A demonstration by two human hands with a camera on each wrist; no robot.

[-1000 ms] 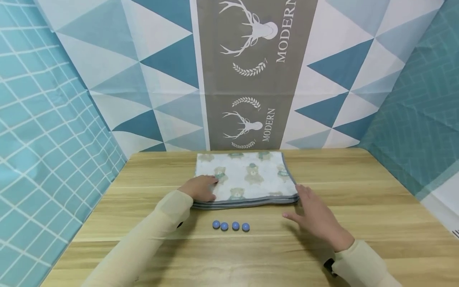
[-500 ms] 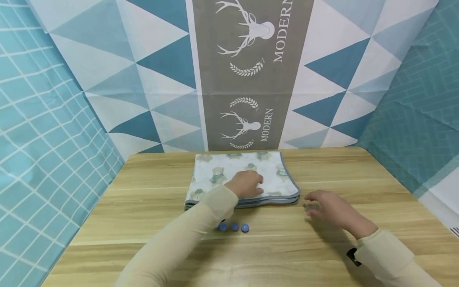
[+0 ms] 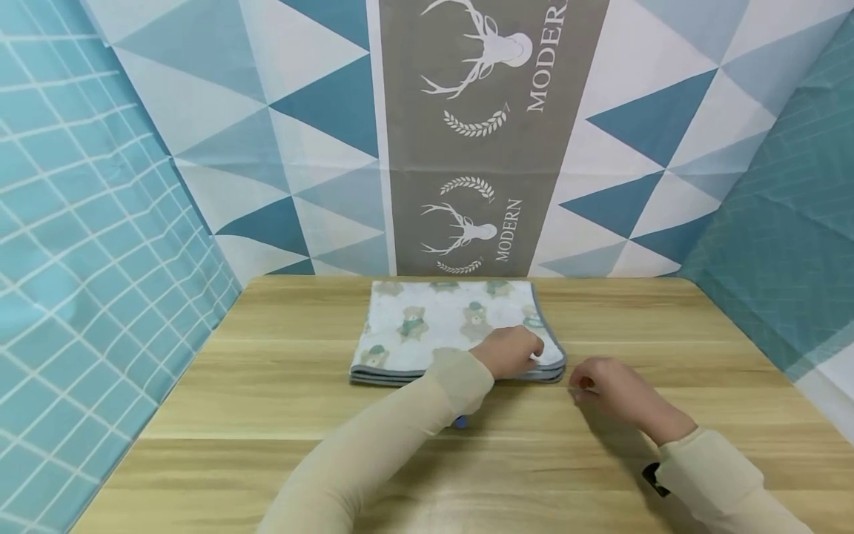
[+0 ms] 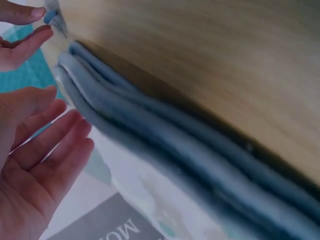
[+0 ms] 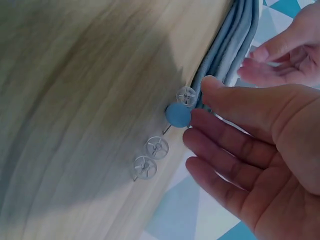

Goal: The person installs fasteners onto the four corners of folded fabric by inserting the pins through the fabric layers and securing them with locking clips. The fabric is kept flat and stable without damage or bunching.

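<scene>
A folded white cloth [image 3: 414, 341] with a bear print and grey-blue edging lies in layers on the table. My left hand [image 3: 508, 351] hovers by its front right corner, thumb and fingers apart and relaxed, holding nothing visible. Off that corner, my right hand [image 3: 617, 397] has its loosely bent fingers at a blue round-capped pin [image 5: 178, 115]. The cap meets the fingertips, while the thumb tip looks apart from it in the right wrist view. Several clear spoked discs, such as this clear disc [image 5: 145, 167], lie beside the pin, some with thin metal pins showing.
One blue round piece [image 3: 460, 421] shows beneath my left forearm, which hides that patch of table. The wooden table [image 3: 267, 400] meets a patterned wall covering [image 3: 320, 185] at the back and a teal tiled sheet [image 3: 80, 259] on the left.
My left hand has moved right across the cloth, from its left front to the right corner, covering most blue pieces. My right hand has shifted right, off the cloth corner, with fingers drawn closer together.
</scene>
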